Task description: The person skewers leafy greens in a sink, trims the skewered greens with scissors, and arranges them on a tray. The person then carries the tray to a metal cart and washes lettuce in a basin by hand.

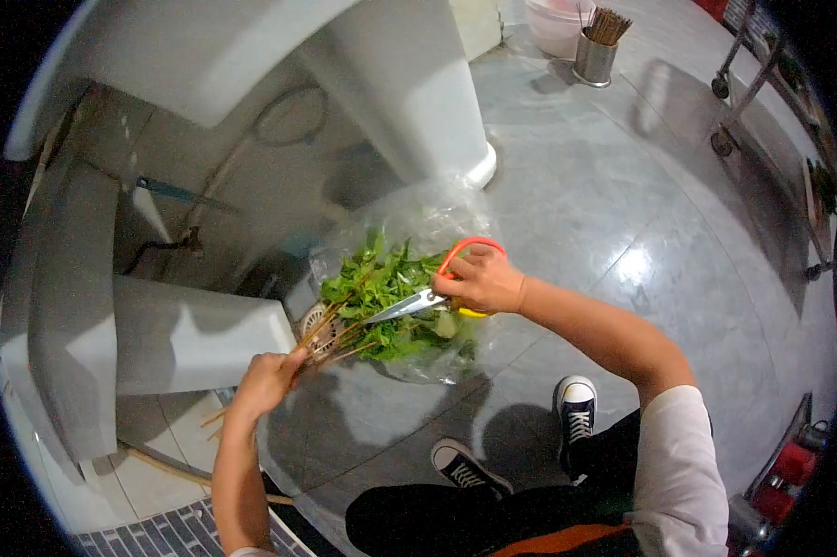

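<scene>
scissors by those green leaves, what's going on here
A person holds scissors in the right hand, with the blades pointing towards the stems gripped in the left hand. The stems lead to a bunch of green leaves, with clear plastic showing around it. Whether the blades are cutting a stem right now is hard to tell.

The right hand (482, 280) covers much of the scissors' handles (407, 306), and the curled fingers of the left hand (272, 379) hide the middle of the stems (349, 337) — which in turn hide part of the floor drain (309, 325). The pink basin (556, 32) is cut off by the far edge, and the wheeled rack (749, 93) runs out of view at the right — its green contents too dark to tell. At the near right, red objects (793, 462) are too unclear to identify.
</scene>
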A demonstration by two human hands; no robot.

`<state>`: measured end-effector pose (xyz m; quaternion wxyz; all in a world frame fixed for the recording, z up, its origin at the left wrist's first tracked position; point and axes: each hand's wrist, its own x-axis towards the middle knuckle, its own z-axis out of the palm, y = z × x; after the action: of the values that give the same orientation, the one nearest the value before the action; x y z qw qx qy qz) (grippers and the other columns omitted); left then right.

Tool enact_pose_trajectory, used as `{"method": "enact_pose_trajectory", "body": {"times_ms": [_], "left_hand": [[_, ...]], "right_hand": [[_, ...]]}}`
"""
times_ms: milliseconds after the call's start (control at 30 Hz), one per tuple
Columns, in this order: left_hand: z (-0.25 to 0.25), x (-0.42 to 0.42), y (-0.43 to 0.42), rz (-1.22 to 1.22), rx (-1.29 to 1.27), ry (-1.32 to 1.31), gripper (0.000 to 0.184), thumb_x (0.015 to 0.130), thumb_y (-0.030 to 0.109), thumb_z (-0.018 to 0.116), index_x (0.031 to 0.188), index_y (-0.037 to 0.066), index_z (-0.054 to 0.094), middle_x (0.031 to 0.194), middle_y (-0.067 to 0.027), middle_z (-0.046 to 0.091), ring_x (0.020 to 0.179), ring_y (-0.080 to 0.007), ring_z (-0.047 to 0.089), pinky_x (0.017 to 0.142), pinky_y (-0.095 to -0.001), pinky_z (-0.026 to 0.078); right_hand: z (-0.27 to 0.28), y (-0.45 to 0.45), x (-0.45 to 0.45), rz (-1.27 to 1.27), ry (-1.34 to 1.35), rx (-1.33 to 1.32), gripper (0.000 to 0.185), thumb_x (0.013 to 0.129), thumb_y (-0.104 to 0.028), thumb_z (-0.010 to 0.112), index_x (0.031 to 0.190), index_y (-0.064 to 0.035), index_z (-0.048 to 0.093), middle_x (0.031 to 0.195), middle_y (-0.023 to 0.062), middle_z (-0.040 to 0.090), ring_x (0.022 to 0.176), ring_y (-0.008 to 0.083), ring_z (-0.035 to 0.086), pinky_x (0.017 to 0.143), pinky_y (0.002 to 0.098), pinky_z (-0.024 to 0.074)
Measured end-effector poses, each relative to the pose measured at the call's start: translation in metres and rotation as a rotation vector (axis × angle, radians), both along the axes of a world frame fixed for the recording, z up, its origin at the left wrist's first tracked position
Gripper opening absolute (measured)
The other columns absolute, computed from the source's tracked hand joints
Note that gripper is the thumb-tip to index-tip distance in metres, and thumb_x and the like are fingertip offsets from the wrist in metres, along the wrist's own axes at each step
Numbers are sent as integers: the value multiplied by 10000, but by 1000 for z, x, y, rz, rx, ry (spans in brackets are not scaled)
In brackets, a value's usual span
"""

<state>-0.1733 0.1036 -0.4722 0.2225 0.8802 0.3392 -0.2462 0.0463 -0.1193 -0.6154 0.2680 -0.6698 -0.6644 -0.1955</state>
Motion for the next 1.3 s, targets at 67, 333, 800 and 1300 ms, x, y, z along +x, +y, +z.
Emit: {"method": "enact_pose_trajectory", "body": {"times_ms": [67, 333, 800, 1300], "left_hand": [[-3, -2, 3, 35, 20, 3, 548, 812, 427, 380, 525, -30, 475, 450, -111, 437, 454, -206, 433, 509, -332, 373], [-11, -1, 8, 79, -7, 5, 583, 803, 467, 364, 507, -20, 490, 446, -109, 448, 458, -206, 453, 515, -328, 382], [-3, 3, 1, 173, -74, -52, 603, 803, 486, 357, 511, -20, 508, 428, -64, 442, 419, -149, 438, 455, -284, 368], [-4, 4, -3, 247, -128, -67, 589, 812, 473, 349, 526, -14, 515, 442, -54, 449, 412, -130, 434, 427, -266, 355]], "right_hand": [[3, -8, 0, -52, 132, -119, 270, 682, -359, 530, 853, -158, 473, 698, 41, 486, 608, 204, 517, 575, 350, 400], [20, -1, -13, -198, 99, -108, 285, 686, -418, 545, 791, -162, 477, 714, 16, 473, 616, 158, 494, 563, 327, 337], [26, 5, -16, -341, 89, -161, 329, 625, -314, 574, 893, -155, 469, 742, 54, 462, 652, 187, 492, 632, 373, 315], [34, 17, -21, -339, 78, -232, 241, 600, -206, 531, 822, -120, 492, 649, 52, 481, 582, 207, 508, 576, 333, 364]]}}
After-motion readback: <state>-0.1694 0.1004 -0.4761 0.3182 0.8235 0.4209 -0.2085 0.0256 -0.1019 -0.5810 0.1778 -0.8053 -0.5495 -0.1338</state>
